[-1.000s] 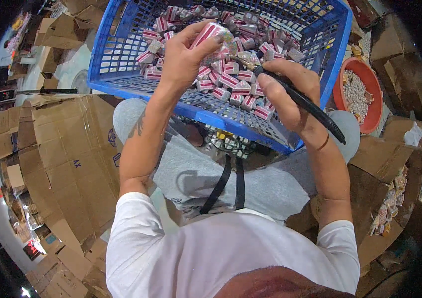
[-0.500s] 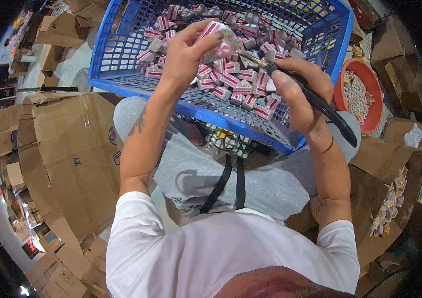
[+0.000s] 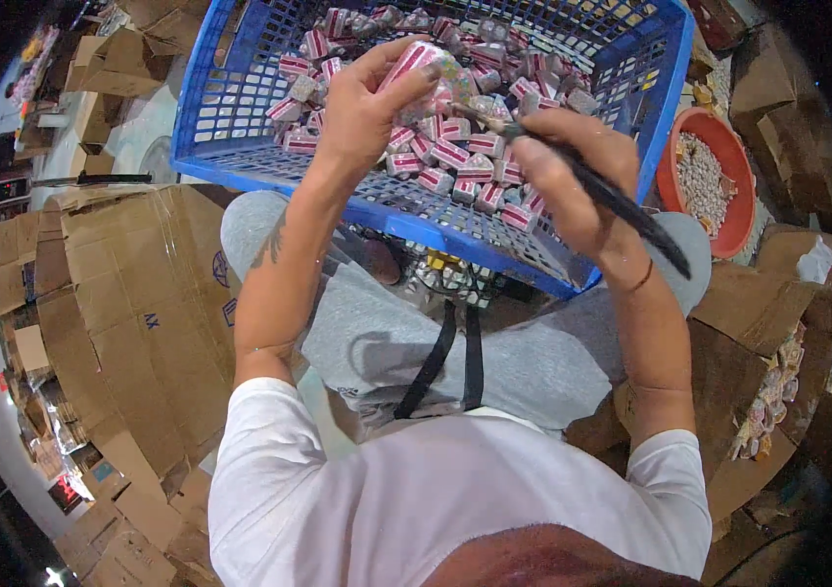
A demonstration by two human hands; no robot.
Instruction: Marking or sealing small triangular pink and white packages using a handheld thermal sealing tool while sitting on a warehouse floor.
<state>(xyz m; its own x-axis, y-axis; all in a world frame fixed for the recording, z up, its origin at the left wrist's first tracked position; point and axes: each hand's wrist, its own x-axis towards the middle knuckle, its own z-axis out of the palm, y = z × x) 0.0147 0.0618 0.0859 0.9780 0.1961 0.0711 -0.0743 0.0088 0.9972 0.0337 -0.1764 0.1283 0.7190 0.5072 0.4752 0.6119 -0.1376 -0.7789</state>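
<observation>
My left hand (image 3: 362,106) is closed on a small wrapped piece (image 3: 433,80), with a red-and-white striped side and colourful speckles, above the blue basket (image 3: 401,217). In my right hand (image 3: 577,161) is a black-handled tool (image 3: 622,201) with a narrow metal tip; its exact kind is not clear. The tip points left, close to the lower right of the wrapped piece, and I cannot tell whether it touches. Below both hands, the basket holds many small grey blocks (image 3: 449,154) with red-and-white bands.
The basket stands by my knees. A red-orange basin (image 3: 666,176) of small pale pieces is at its right. A large cardboard box (image 3: 132,323) stands on the left; another open box (image 3: 759,303) on the right has small packets in it.
My right hand and the tool have moved a little left and up, bringing the tip nearer the wrapped piece. My left hand stays nearly still.
</observation>
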